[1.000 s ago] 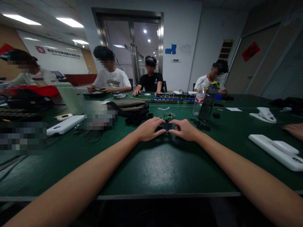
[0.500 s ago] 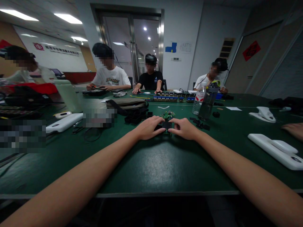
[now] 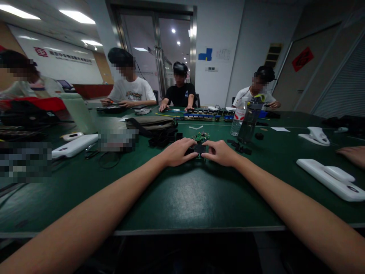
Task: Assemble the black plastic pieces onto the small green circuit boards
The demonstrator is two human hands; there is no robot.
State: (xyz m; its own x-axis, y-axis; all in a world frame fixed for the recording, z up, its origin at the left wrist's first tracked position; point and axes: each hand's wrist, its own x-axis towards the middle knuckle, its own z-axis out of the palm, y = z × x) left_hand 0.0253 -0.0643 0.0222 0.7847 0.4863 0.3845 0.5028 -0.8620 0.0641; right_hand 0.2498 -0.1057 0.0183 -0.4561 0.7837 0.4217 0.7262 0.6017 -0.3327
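Note:
Between my two hands is a small black block-like part, with bits of green at its near edge. My left hand grips its left side, thumb in front and fingers behind. From the right, my right hand pinches the same part with thumb and forefinger. Just beyond it lies a pile of small green pieces, which look like little circuit boards. Behind my left hand are several black plastic parts. Small black pieces lie to the right of my right hand.
A clear bottle and a dark bottle stand beyond my right hand. White devices lie at right, near another person's hand. A grey-brown bag and a pale green tumbler are at left. Several people sit opposite.
My view has shifted slightly. Both hands stay on the black part in nearly the same pose. Opposite at right, a person's hand has moved outward.

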